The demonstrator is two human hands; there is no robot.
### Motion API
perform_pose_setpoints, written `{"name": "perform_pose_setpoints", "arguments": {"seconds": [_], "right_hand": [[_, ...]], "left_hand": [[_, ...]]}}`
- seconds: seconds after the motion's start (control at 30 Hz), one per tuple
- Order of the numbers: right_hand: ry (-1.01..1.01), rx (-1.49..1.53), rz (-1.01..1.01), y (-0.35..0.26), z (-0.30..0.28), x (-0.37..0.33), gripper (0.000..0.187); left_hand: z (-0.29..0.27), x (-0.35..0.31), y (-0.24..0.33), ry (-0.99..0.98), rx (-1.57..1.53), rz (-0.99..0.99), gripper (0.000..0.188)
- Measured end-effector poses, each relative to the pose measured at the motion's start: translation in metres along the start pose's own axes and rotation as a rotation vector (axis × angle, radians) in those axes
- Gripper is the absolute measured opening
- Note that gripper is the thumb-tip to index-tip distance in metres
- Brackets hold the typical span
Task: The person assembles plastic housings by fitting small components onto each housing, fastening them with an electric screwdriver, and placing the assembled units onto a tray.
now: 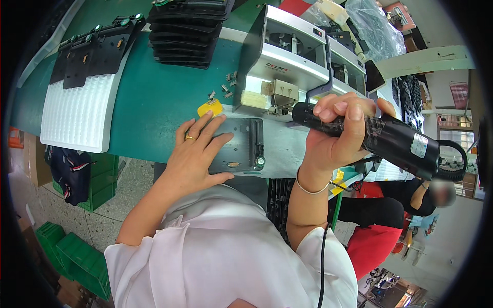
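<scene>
My right hand (345, 127) is wrapped round a black electric screwdriver (405, 141), held up over the right of the workbench. A dark cable trails from its thick end, and its narrow end points left toward a silver machine (295, 64). Spread on the left edge of a flat black plastic panel (240, 143), my left hand (192, 151) has its fingers apart. The panel lies in front of me, with a round green-and-white piece at its near right corner. Just beyond my left fingertips sits a yellow pad (210, 107). Several small metal parts (226, 90) lie past it.
A white dimpled tray (79, 115) at the left bears more black panels (97, 51). Farther back rises a stack of black panels (182, 43). Green crates (77, 256) stand on the floor at the left. Another person (421, 197) sits at the far right.
</scene>
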State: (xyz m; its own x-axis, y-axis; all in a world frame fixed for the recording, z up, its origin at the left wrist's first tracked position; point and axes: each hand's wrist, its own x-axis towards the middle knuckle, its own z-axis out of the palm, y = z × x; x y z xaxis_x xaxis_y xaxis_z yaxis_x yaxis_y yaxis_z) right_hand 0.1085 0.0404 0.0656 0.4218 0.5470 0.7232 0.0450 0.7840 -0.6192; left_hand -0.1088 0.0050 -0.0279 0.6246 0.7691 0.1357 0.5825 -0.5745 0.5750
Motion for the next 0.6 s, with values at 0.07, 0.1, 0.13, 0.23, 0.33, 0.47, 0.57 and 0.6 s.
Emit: {"name": "perform_pose_setpoints", "arguments": {"seconds": [0.07, 0.1, 0.13, 0.23, 0.33, 0.47, 0.57, 0.6], "right_hand": [[0.019, -0.001, 0.021, 0.0019, 0.0003, 0.0007, 0.047], [0.036, 0.004, 0.041, 0.0032, 0.0012, 0.0006, 0.046], [0.037, 0.003, 0.042, 0.0044, 0.0014, 0.0005, 0.046], [0.037, 0.008, 0.059, 0.0077, 0.0016, 0.0002, 0.046], [0.039, 0.035, 0.080, 0.0097, 0.0029, -0.0012, 0.046], [0.021, 0.026, 0.084, 0.0103, 0.0032, -0.0008, 0.046], [-0.031, -0.067, 0.069, 0.0098, 0.0044, -0.0002, 0.047], [-0.063, -0.153, 0.057, 0.0091, 0.0053, -0.0009, 0.048]], "left_hand": [[-0.0031, 0.0006, 0.0025, -0.017, 0.017, -0.014, 0.074], [-0.0034, 0.0003, 0.0024, -0.018, 0.015, -0.014, 0.074], [-0.0034, 0.0001, 0.0021, -0.013, 0.014, -0.015, 0.074], [-0.0043, 0.0005, 0.0018, -0.014, 0.014, -0.018, 0.074], [-0.0031, 0.0006, 0.0006, -0.010, 0.012, -0.020, 0.075], [-0.0037, 0.0004, 0.0011, -0.006, 0.008, -0.022, 0.077], [-0.0023, 0.0003, 0.0004, 0.002, 0.012, -0.020, 0.077], [-0.0021, -0.0005, 0.0004, -0.002, 0.010, -0.023, 0.077]]}}
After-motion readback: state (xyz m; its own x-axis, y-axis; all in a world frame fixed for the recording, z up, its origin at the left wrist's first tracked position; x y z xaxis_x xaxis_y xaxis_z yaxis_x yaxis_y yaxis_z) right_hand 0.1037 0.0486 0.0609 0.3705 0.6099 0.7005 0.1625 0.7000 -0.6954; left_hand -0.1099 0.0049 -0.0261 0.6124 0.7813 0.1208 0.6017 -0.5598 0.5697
